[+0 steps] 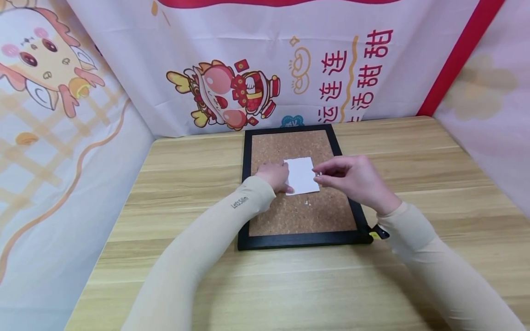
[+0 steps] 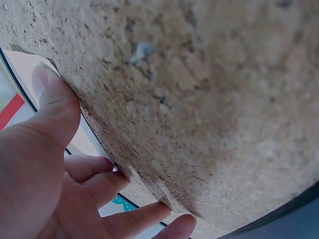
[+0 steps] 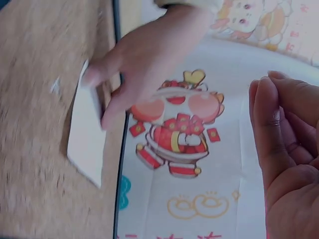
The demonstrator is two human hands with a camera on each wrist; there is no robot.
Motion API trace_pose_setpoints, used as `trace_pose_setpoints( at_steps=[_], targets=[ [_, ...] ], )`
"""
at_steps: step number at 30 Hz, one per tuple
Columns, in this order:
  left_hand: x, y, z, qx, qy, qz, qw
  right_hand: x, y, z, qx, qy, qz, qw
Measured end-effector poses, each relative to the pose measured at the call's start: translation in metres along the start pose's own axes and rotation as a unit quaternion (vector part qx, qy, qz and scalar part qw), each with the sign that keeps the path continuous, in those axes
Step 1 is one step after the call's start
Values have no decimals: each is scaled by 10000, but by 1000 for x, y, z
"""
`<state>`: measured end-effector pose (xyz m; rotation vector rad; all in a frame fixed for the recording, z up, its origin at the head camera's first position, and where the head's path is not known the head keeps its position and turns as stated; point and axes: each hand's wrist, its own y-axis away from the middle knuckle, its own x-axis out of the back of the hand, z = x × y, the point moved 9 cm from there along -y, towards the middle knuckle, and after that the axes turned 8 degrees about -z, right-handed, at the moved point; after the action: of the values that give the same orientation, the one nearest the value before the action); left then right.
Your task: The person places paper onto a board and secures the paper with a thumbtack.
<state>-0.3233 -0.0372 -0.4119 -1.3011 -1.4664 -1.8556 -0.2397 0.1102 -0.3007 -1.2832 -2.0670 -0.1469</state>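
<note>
A square of white paper [image 1: 301,176] lies on a cork board [image 1: 285,220] with a black frame. On its left edge rests my left hand [image 1: 274,175]; the left wrist view shows the thumb over the paper and the other fingers extended at its edge and on the cork. Beside the paper's right edge, my right hand [image 1: 352,177] pinches a small clear push pin [image 1: 318,174] between thumb and fingertips. The fingers hide the pin in the right wrist view. A few small whitish pieces, like push pins [image 1: 308,203], sit on the cork below the paper.
The board lies on a wooden table [image 1: 190,170], its far end near a printed cloth [image 1: 256,41] hanging behind. A black and yellow object [image 1: 378,232] is at the board's near right corner, partly behind my right sleeve. Another printed cloth [image 1: 62,151] hangs on the left.
</note>
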Motion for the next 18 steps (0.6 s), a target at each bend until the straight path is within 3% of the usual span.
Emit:
trace_pose_setpoints(
  at_steps=[18],
  targets=[
    [-2,-2,-2,63,-84,-140,9998,-13,-13,-5,-191,-388,-136,9990]
  ],
)
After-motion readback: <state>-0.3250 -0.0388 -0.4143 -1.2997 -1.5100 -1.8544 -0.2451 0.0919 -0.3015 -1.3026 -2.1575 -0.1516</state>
